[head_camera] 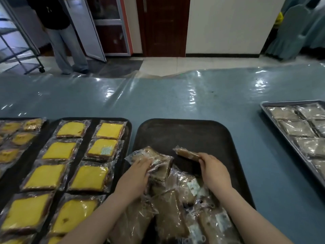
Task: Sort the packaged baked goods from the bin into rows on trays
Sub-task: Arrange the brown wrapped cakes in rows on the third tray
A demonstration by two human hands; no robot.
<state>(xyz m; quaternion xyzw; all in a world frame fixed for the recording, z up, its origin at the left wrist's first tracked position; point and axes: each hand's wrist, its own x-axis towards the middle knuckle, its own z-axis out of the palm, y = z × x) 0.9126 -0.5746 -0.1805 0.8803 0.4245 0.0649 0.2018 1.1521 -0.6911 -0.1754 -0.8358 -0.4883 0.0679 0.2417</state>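
On the blue worktop (175, 103), covered with clear plastic sheet, a dark tray (184, 134) holds a loose pile of brown packaged cakes (175, 205) at its near end. Several wrappers carry small pale labels, but the print is too blurred to read. The left hand (136, 175) curls its fingers round a brown packet (151, 155) at the top of the pile. The right hand (213, 168) pinches another brown packet (187, 154), lifted above the tray's bare far half. The left black tray (129, 124) shows two rows of yellow cakes (91, 177), at least nine. A metal tray (263, 104) of grey packets sits far right.
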